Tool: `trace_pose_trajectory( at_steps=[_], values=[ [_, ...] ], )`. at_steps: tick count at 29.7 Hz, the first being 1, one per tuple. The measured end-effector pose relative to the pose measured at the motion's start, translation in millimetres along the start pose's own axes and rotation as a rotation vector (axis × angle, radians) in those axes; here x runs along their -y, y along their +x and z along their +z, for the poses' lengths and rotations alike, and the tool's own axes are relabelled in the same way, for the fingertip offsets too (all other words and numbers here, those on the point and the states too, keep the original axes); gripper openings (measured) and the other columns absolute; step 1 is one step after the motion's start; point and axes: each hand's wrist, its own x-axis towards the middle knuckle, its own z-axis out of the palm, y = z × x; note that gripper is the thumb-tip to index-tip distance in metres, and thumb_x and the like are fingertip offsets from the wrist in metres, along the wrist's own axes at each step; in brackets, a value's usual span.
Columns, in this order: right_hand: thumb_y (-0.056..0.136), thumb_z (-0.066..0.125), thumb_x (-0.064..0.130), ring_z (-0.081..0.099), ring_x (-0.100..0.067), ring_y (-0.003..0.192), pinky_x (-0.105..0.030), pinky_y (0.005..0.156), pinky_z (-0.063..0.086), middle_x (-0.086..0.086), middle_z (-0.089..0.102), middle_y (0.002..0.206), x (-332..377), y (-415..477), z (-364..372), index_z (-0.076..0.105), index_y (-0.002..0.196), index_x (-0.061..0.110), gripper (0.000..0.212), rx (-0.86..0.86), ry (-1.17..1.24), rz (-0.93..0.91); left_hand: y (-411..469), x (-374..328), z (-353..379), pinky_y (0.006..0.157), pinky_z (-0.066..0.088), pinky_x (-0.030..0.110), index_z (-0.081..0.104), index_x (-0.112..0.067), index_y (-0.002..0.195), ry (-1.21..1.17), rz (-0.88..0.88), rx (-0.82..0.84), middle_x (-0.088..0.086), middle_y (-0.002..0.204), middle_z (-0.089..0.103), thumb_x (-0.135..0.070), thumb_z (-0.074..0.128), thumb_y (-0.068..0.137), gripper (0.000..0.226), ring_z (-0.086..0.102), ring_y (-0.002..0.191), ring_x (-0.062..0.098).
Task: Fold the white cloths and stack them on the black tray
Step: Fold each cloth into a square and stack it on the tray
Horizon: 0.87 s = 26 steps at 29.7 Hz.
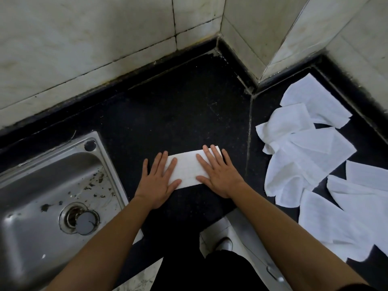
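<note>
Where tiled walls [84, 49] meet, black counter [178, 112] bears cloths [304, 156].

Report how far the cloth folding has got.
Done: nothing stacked yet; no pile of folded cloths shows, and I cannot tell a tray from the black counter. In hand: one folded cloth lies flat, the left hand and right hand pressing its ends. Left: the loose heap of unfolded cloths on the right, all to fold and stack.
</note>
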Motion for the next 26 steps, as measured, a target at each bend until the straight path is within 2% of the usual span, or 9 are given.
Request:
trace_pose_trajectory(
  at_steps=[5, 7, 9, 10, 12, 16, 19, 23, 26],
  values=[
    [0.100, 0.010, 0.066, -0.013, -0.032, 0.152, -0.052, 0.123, -0.001, -0.011, -0.014, 0.165, 2, 0, -17, -0.006, 0.159, 0.022, 0.075, 0.033, -0.008, -0.020, -1, -3, -12, 0.119, -0.007, 0.056, -0.021, -0.030, 0.152, 0.005, -0.013, 0.096, 0.005, 0.159, -0.029, -0.067, 0.004, 0.094, 0.074, -0.022, 0.148, 0.023],
    [0.102, 0.020, 0.059, -0.005, -0.032, 0.153, -0.050, 0.124, 0.004, -0.012, -0.005, 0.166, 4, -8, -22, 0.008, 0.159, 0.019, 0.071, -0.008, 0.131, 0.067, -1, -4, -14, 0.119, -0.003, 0.056, -0.006, -0.026, 0.156, -0.032, -0.013, 0.080, 0.007, 0.163, -0.013, -0.063, 0.013, 0.097, 0.073, -0.009, 0.151, 0.026],
    [0.103, 0.039, 0.046, 0.021, -0.036, 0.148, -0.050, 0.118, 0.024, -0.016, 0.021, 0.161, 6, -30, -24, 0.030, 0.154, 0.015, 0.061, -0.153, 0.327, 0.243, 0, -7, -24, 0.116, 0.014, 0.057, 0.026, -0.018, 0.153, -0.120, -0.042, -0.074, 0.014, 0.160, 0.021, -0.053, 0.034, 0.097, 0.067, 0.021, 0.147, 0.032],
    [0.100, 0.047, 0.041, 0.037, -0.036, 0.138, -0.048, 0.109, 0.036, -0.016, 0.037, 0.151, 7, -39, -22, 0.041, 0.148, 0.013, 0.055, -0.222, 0.394, 0.330, 5, -6, -30, 0.113, 0.024, 0.056, 0.038, -0.014, 0.148, -0.191, -0.083, -0.153, 0.016, 0.154, 0.035, -0.045, 0.047, 0.096, 0.061, 0.035, 0.140, 0.033],
    [0.097, 0.055, 0.040, 0.057, -0.031, 0.114, -0.042, 0.089, 0.049, -0.010, 0.055, 0.127, 5, -54, -19, 0.054, 0.134, 0.015, 0.044, -0.262, 0.514, 0.512, 24, -10, -52, 0.105, 0.037, 0.049, 0.045, -0.011, 0.142, -0.300, -0.127, -0.214, 0.014, 0.144, 0.046, -0.031, 0.057, 0.095, 0.053, 0.047, 0.128, 0.033],
    [0.090, 0.059, 0.057, 0.062, -0.020, 0.096, -0.034, 0.079, 0.052, -0.001, 0.057, 0.112, -1, -62, -19, 0.059, 0.120, 0.024, 0.044, -0.089, 0.760, 0.773, 72, -41, -86, 0.102, 0.042, 0.042, 0.039, -0.016, 0.147, -0.281, 0.118, -0.123, 0.008, 0.144, 0.044, -0.023, 0.051, 0.098, 0.051, 0.045, 0.126, 0.027],
    [0.089, 0.062, 0.057, 0.061, -0.017, 0.090, -0.030, 0.074, 0.049, 0.001, 0.059, 0.108, 1, -59, -18, 0.064, 0.113, 0.025, 0.041, -0.093, 0.769, 0.789, 99, -69, -94, 0.101, 0.044, 0.038, 0.038, -0.020, 0.149, -0.198, 0.332, -0.014, 0.003, 0.143, 0.042, -0.018, 0.050, 0.098, 0.052, 0.042, 0.128, 0.023],
    [0.089, 0.066, 0.050, 0.060, -0.016, 0.086, -0.027, 0.070, 0.045, 0.002, 0.058, 0.103, 3, -52, -19, 0.068, 0.104, 0.024, 0.030, -0.125, 0.774, 0.784, 118, -93, -103, 0.097, 0.044, 0.036, 0.038, -0.025, 0.149, 0.087, 0.501, 0.020, 0.006, 0.136, 0.041, -0.009, 0.050, 0.095, 0.057, 0.041, 0.122, 0.024],
    [0.087, 0.069, 0.046, 0.063, -0.014, 0.084, -0.026, 0.068, 0.048, 0.005, 0.064, 0.095, 1, -53, -15, 0.068, 0.094, 0.024, 0.023, -0.098, 0.849, 0.795, 121, -101, -104, 0.096, 0.044, 0.036, 0.051, -0.022, 0.136, 0.213, 0.581, 0.033, 0.006, 0.132, 0.044, -0.006, 0.051, 0.092, 0.047, 0.044, 0.119, 0.023]
  ],
)
